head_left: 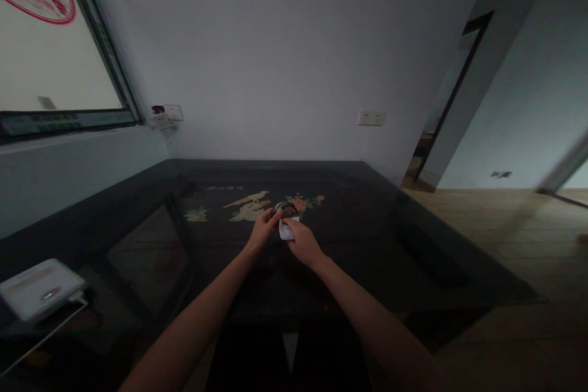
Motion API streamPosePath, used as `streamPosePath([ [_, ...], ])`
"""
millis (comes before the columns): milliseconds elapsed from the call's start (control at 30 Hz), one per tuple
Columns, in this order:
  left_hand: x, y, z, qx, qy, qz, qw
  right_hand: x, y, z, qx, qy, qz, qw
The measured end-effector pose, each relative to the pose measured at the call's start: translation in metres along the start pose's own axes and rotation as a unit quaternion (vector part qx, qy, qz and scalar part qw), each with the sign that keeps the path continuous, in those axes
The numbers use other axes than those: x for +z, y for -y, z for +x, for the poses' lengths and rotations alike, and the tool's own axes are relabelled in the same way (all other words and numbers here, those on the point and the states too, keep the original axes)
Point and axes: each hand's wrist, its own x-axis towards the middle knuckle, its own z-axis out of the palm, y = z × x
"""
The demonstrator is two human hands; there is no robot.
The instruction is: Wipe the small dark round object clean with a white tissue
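My left hand (261, 228) is closed on the left side of a small dark rounded object (287, 208) with a paler, shiny upper rim. What kind of object it is, I cannot make out. Between the fingers of my right hand (304, 244) is a white piece of tissue or thin cloth (285, 231), pressed up against the near side of the dark object. Both hands meet over the middle of a dark glass-topped table (358, 196). The fingertips partly cover the object.
Bird and flower pictures (250, 203) decorate the tabletop. A white box-shaped device (43, 289) with a plugged-in white cable (46, 337) sits at the left. A long dark object (432, 254) lies at the right. Behind the table is a wall with a socket (372, 118).
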Motion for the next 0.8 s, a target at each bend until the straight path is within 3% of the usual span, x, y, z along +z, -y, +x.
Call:
streamPosePath([
  [133, 0.003, 0.003, -0.002, 0.005, 0.012, -0.042, 0.999, 0.003, -0.003, 0.001, 0.000, -0.046, 0.077, 0.996],
  [300, 0.011, 0.006, -0.007, 0.012, 0.041, -0.101, 0.994, 0.005, 0.004, 0.004, 0.054, -0.081, 0.146, 0.984],
  [433, 0.014, 0.005, -0.009, 0.013, 0.032, -0.103, 0.994, 0.003, 0.005, 0.004, 0.070, -0.074, 0.149, 0.984],
  [633, 0.006, -0.002, -0.008, 0.026, 0.036, -0.062, 0.997, -0.007, 0.000, 0.003, -0.027, 0.021, -0.005, 0.999],
  [800, 0.002, 0.003, 0.000, 0.011, 0.036, -0.007, 0.999, -0.018, -0.010, 0.009, -0.132, 0.096, -0.198, 0.966],
])
